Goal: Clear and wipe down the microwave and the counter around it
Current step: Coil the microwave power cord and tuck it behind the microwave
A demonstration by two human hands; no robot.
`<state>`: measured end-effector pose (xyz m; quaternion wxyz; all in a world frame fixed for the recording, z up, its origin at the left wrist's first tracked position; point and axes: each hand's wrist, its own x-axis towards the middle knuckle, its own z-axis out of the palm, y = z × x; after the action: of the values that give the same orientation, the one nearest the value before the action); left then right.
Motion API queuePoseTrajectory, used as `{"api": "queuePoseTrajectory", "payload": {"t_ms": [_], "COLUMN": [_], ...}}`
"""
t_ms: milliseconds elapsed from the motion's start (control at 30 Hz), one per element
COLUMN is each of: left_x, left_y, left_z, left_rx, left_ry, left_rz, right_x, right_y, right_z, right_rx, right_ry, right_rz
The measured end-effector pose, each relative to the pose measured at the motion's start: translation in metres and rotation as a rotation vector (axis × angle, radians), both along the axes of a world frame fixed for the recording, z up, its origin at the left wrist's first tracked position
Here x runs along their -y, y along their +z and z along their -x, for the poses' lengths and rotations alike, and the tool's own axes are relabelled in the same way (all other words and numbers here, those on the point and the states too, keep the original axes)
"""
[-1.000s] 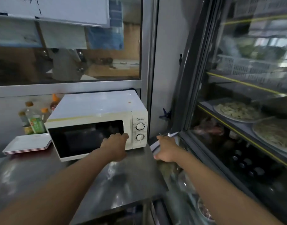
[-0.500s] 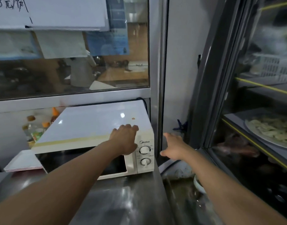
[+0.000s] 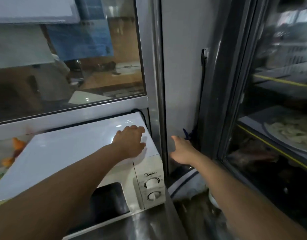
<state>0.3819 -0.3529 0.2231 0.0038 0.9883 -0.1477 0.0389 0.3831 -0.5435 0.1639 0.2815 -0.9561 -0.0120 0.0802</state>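
Two bare hands reach forward. Left hand (image 3: 130, 144) lies flat, fingers spread, on the white microwave (image 3: 76, 153) top near its right rear corner; right hand (image 3: 181, 151), open and empty, hovers beside its right wall.

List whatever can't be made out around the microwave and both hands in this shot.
- Microwave door, head view: the left forearm covers most of the window; its left side runs off the frame.
- Left hand: flat on the microwave top; whether a cloth lies under the palm is hidden.
- Right hand: reaches into the gap beside the microwave; what it is reaching for is unclear.
- Orange-capped bottles: blurred, cut by the left edge.
- Display case shelves: motion-blurred behind reflective glass.
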Motion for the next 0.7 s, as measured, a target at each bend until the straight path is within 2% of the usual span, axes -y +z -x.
{"api": "queuePoseTrajectory", "payload": {"t_ms": [400, 600, 700], "left_x": [0.019, 0.021, 0.018], "left_y": [-0.014, -0.023, -0.024], "left_z": [-0.122, -0.164, -0.181], "left_rx": [0.013, 0.007, 0.024], "left_ry": [0.095, 0.084, 0.077], "left_rz": [-0.034, -0.057, -0.044], "right_x": [-0.009, -0.020, -0.022], "right_y": [-0.077, -0.119, -0.132], "right_z": [-0.150, -0.201, -0.222], "right_rx": [-0.023, -0.062, -0.021], "right_ry": [0.075, 0.049, 0.068], "right_rz": [-0.138, -0.228, -0.301]}}
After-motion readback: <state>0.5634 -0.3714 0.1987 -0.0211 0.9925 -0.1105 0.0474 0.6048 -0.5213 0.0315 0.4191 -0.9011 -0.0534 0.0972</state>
